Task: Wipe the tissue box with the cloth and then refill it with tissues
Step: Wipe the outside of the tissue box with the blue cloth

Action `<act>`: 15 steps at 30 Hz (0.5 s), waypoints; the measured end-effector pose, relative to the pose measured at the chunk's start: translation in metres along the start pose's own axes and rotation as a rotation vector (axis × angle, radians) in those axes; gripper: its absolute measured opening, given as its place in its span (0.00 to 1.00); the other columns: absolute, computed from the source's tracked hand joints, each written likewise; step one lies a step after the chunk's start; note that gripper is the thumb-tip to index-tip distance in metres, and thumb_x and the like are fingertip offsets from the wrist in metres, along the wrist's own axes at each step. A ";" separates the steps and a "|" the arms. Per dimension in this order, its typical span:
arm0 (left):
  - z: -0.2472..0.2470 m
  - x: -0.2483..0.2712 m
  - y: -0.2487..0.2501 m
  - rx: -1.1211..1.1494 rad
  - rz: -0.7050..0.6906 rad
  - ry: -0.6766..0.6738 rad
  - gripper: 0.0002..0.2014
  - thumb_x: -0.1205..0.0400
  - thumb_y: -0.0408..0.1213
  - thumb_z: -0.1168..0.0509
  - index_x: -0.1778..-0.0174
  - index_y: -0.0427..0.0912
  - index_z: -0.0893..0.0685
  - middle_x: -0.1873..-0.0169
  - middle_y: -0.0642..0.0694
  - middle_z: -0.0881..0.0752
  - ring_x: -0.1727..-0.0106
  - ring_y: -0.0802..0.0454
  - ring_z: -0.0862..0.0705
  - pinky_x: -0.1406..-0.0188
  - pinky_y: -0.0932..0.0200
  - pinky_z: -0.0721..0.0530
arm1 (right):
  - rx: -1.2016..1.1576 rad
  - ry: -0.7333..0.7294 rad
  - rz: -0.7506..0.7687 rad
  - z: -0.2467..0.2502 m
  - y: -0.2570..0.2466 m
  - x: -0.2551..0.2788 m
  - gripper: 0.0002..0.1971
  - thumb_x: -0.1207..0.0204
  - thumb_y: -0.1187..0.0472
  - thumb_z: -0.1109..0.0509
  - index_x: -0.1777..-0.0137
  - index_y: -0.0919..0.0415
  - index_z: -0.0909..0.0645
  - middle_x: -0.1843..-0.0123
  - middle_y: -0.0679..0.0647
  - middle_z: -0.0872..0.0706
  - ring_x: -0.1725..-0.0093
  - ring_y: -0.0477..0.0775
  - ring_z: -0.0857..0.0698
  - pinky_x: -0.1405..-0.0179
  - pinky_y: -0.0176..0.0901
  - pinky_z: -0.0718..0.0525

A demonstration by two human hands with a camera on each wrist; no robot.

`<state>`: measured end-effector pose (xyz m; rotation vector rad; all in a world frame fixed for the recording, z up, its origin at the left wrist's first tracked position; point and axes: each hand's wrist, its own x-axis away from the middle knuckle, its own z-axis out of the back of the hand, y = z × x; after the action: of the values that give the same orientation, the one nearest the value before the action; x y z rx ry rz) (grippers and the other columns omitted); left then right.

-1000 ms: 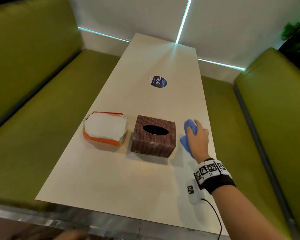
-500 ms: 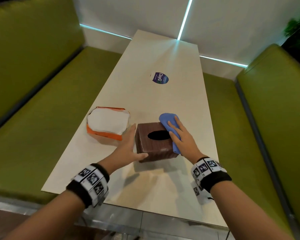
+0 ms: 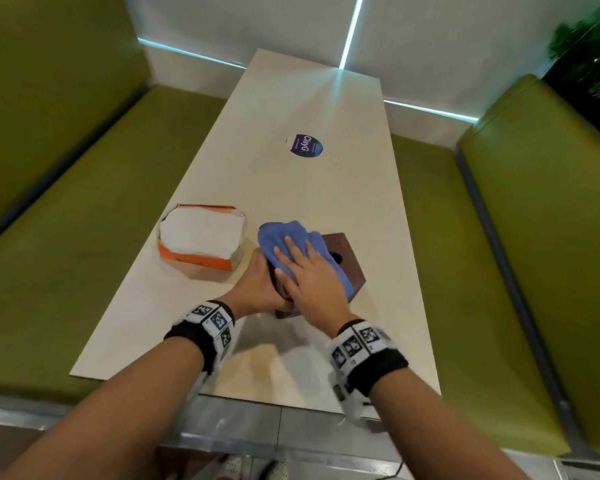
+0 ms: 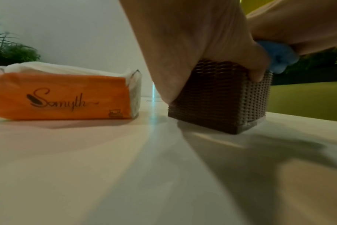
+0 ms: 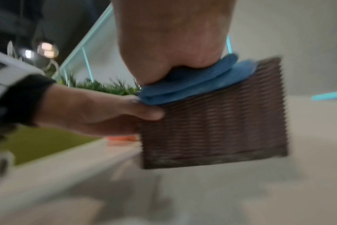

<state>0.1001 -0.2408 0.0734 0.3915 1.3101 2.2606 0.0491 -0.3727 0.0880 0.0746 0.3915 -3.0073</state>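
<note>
Tissue box [image 3: 343, 261], brown woven, was seen on the table [image 3: 284, 181] near its front middle, one corner apparently lifted in the left-wrist view. It was judged light, stiff and textured, so not slippery; best held by opposite side walls. Blue cloth [image 3: 284, 242] was pressed flat on its top by the right hand [image 3: 309, 278], fingers straight. The box's near-left side was gripped by the left hand [image 3: 258, 289], thumb over the top edge. Orange tissue pack [image 3: 201, 237] lay just left, opened, untouched. Refill was judged not yet begun.
</note>
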 end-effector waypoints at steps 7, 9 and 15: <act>-0.004 -0.001 -0.013 0.091 0.067 0.059 0.54 0.51 0.51 0.17 0.30 0.54 0.38 0.35 0.46 0.31 0.30 0.49 0.27 0.30 0.45 0.22 | -0.137 0.197 -0.363 0.013 0.060 0.008 0.27 0.12 0.47 0.57 0.15 0.54 0.43 0.12 0.50 0.50 0.13 0.51 0.51 0.15 0.49 0.45; -0.005 -0.001 -0.014 0.078 0.072 0.039 0.59 0.52 0.53 0.19 0.26 0.46 0.41 0.34 0.44 0.32 0.28 0.50 0.29 0.26 0.52 0.27 | -0.070 0.209 -0.467 0.014 0.042 0.014 0.27 0.11 0.50 0.53 0.15 0.56 0.46 0.12 0.53 0.53 0.13 0.53 0.52 0.14 0.47 0.47; -0.006 -0.007 -0.015 0.048 0.070 0.023 0.58 0.51 0.54 0.21 0.27 0.46 0.42 0.33 0.45 0.33 0.31 0.50 0.28 0.29 0.48 0.24 | 0.024 0.053 -0.091 0.007 0.008 0.002 0.28 0.13 0.43 0.58 0.15 0.50 0.43 0.12 0.53 0.50 0.13 0.56 0.50 0.14 0.52 0.49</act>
<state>0.1072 -0.2424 0.0578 0.4352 1.3843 2.3009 0.0478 -0.3821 0.0927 0.1434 0.3732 -3.1052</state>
